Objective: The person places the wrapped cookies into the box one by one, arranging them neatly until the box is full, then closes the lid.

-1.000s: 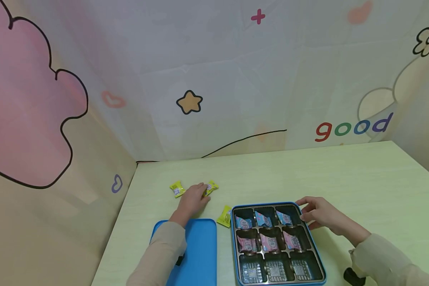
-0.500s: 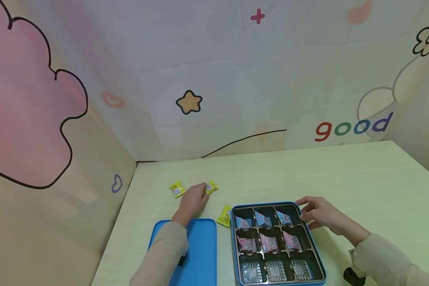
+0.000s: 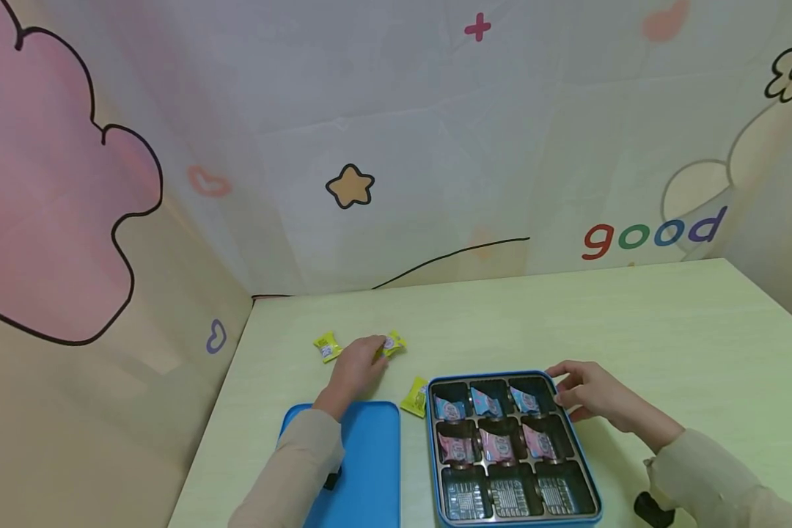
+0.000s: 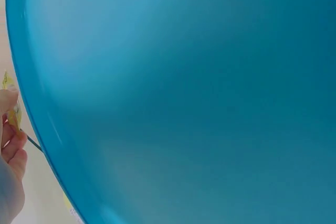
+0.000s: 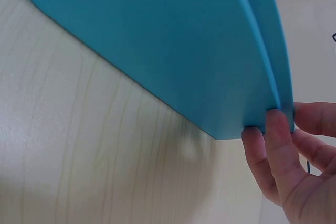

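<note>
Almost no change is noted over the last second: the pinched yellow-wrapped candy [image 3: 394,342] is kept at nearly the same spot, at the far left part of the desk [image 3: 567,323]; whether it is lifted clear cannot be told. By judgement, the work stands at the grasp, with the candy not yet carried away. The wrapper is bright yellow, with a small pale-purple print, and is partly covered by the fingers. It is pinched between thumb and fingers of the left hand [image 3: 355,367]. A second yellow candy [image 3: 327,347] is seen just left of that hand; a third yellow candy [image 3: 414,397] lies against or just beside the left edge of the blue box [image 3: 515,524]. In its black nine-well insert [image 3: 515,499], blue-wrapped candies [image 3: 487,403] are held in the far row and pink-wrapped candies [image 3: 497,447] in the middle row; none is seen in the near row. The box's far right corner is gripped by the right hand [image 3: 590,396]. The blue lid [image 3: 376,455] is laid left of the box, partly covered by the left sleeve [image 3: 297,466].
</note>
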The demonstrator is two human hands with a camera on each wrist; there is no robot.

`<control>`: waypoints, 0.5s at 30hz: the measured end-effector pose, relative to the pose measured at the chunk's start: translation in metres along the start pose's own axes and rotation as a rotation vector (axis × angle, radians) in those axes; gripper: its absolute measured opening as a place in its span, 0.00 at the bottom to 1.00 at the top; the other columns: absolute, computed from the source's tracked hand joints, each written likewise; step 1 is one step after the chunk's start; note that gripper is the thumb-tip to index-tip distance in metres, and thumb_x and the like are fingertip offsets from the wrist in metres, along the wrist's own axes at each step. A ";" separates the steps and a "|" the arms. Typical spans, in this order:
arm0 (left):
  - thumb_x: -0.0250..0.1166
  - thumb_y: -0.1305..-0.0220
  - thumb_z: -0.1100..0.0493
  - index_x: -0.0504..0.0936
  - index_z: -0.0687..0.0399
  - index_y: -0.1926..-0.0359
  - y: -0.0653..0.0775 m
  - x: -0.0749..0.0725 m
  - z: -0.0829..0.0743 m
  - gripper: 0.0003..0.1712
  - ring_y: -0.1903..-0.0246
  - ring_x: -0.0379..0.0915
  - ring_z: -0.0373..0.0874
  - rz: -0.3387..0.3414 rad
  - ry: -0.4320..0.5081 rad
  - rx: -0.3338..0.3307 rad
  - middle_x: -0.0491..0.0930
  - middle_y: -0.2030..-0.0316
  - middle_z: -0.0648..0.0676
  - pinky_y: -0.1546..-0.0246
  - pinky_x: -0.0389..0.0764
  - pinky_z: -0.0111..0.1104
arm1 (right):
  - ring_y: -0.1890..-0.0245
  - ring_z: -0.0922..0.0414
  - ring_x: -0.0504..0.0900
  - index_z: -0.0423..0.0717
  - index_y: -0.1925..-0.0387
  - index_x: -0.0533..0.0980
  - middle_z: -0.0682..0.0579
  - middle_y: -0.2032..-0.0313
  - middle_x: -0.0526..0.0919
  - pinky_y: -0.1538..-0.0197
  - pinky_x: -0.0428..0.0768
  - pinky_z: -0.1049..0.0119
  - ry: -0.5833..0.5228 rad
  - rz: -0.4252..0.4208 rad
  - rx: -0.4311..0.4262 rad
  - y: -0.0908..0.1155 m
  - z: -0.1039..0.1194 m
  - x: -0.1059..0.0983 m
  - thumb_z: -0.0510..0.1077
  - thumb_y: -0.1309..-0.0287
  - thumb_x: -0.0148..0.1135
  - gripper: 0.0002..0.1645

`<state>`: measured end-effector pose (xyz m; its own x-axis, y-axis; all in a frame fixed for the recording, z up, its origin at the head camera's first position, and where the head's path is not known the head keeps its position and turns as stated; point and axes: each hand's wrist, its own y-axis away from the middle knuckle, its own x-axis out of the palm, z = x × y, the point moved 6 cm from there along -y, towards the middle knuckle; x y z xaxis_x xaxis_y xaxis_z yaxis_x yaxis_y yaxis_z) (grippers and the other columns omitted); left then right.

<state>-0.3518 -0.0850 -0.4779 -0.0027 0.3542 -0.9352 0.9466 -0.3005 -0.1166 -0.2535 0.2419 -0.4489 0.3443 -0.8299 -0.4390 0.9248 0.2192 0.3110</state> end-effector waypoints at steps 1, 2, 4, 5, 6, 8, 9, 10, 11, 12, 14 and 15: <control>0.58 0.41 0.55 0.70 0.55 0.43 0.000 -0.001 -0.001 0.24 0.44 0.66 0.48 -0.006 0.003 0.010 0.72 0.46 0.53 0.44 0.68 0.38 | 0.71 0.55 0.75 0.31 0.46 0.61 0.43 0.66 0.72 0.68 0.80 0.59 0.004 -0.002 0.001 0.000 0.000 0.000 0.32 0.50 0.52 0.27; 0.58 0.41 0.55 0.70 0.55 0.43 0.001 -0.002 -0.003 0.24 0.44 0.66 0.48 -0.008 0.006 0.016 0.72 0.46 0.53 0.44 0.68 0.39 | 0.71 0.55 0.75 0.31 0.46 0.62 0.43 0.66 0.72 0.68 0.80 0.59 0.006 -0.004 0.003 0.000 0.000 0.000 0.32 0.50 0.52 0.27; 0.58 0.41 0.55 0.70 0.55 0.44 0.002 -0.004 -0.006 0.24 0.44 0.66 0.49 -0.009 0.014 0.026 0.72 0.46 0.54 0.45 0.68 0.39 | 0.71 0.55 0.75 0.31 0.46 0.62 0.43 0.66 0.72 0.67 0.80 0.59 0.010 -0.006 0.005 -0.001 -0.001 0.000 0.32 0.50 0.52 0.27; 0.58 0.41 0.55 0.70 0.55 0.44 0.003 -0.004 -0.007 0.24 0.44 0.66 0.48 -0.006 0.013 0.029 0.72 0.46 0.54 0.45 0.69 0.39 | 0.71 0.55 0.75 0.31 0.46 0.62 0.43 0.66 0.72 0.67 0.80 0.58 0.010 -0.007 0.006 -0.001 -0.001 0.000 0.32 0.50 0.53 0.27; 0.58 0.41 0.55 0.70 0.55 0.44 0.003 -0.005 -0.008 0.24 0.45 0.67 0.48 -0.009 0.013 0.036 0.73 0.46 0.54 0.45 0.69 0.39 | 0.71 0.55 0.75 0.31 0.46 0.62 0.43 0.66 0.72 0.67 0.80 0.58 0.011 -0.007 0.006 -0.001 -0.001 0.000 0.32 0.50 0.53 0.27; 0.58 0.41 0.55 0.71 0.56 0.44 0.004 -0.007 -0.011 0.24 0.45 0.67 0.48 -0.012 0.015 0.044 0.73 0.46 0.54 0.45 0.69 0.39 | 0.71 0.55 0.75 0.31 0.46 0.62 0.43 0.66 0.72 0.67 0.80 0.58 0.011 -0.006 0.005 -0.001 -0.001 0.000 0.32 0.50 0.53 0.27; 0.58 0.41 0.55 0.71 0.56 0.44 0.005 -0.008 -0.012 0.23 0.45 0.67 0.48 -0.016 0.013 0.053 0.73 0.47 0.54 0.46 0.70 0.39 | 0.71 0.55 0.74 0.31 0.46 0.62 0.43 0.66 0.72 0.67 0.80 0.58 0.011 -0.005 0.005 -0.001 -0.001 0.000 0.32 0.50 0.53 0.28; 0.58 0.42 0.55 0.71 0.56 0.45 0.005 -0.009 -0.013 0.23 0.46 0.68 0.48 -0.021 0.013 0.060 0.73 0.47 0.55 0.46 0.70 0.39 | 0.71 0.55 0.74 0.31 0.46 0.62 0.43 0.66 0.72 0.67 0.80 0.58 0.011 -0.005 0.005 -0.001 -0.001 0.000 0.32 0.51 0.53 0.28; 0.58 0.42 0.56 0.71 0.56 0.45 0.006 -0.009 -0.014 0.23 0.46 0.68 0.48 -0.024 0.013 0.065 0.73 0.47 0.54 0.46 0.70 0.39 | 0.71 0.55 0.74 0.31 0.46 0.62 0.43 0.66 0.72 0.67 0.80 0.58 0.011 -0.005 0.004 -0.001 -0.001 0.000 0.32 0.50 0.53 0.28; 0.59 0.42 0.56 0.71 0.56 0.45 0.006 -0.010 -0.015 0.23 0.46 0.68 0.48 -0.030 0.015 0.070 0.74 0.47 0.55 0.47 0.70 0.38 | 0.71 0.55 0.75 0.31 0.46 0.62 0.43 0.66 0.72 0.67 0.80 0.58 0.012 -0.005 0.004 -0.001 -0.001 0.000 0.32 0.50 0.53 0.28; 0.59 0.42 0.56 0.72 0.56 0.45 0.007 -0.011 -0.017 0.23 0.46 0.69 0.48 -0.041 0.009 0.089 0.74 0.47 0.54 0.47 0.71 0.38 | 0.71 0.55 0.75 0.31 0.46 0.62 0.43 0.66 0.72 0.67 0.80 0.58 0.014 -0.006 0.004 -0.001 -0.001 0.000 0.32 0.51 0.53 0.27; 0.59 0.42 0.56 0.72 0.57 0.45 0.008 -0.012 -0.018 0.23 0.46 0.69 0.48 -0.050 0.007 0.100 0.74 0.48 0.54 0.47 0.71 0.38 | 0.71 0.55 0.74 0.32 0.46 0.62 0.43 0.66 0.72 0.67 0.80 0.58 0.016 -0.007 0.005 -0.001 -0.001 0.000 0.32 0.51 0.53 0.27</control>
<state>-0.3388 -0.0756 -0.4613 -0.0465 0.3771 -0.9250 0.9084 -0.3691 -0.1961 -0.2541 0.2422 -0.4499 0.3405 -0.8233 -0.4542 0.9264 0.2110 0.3120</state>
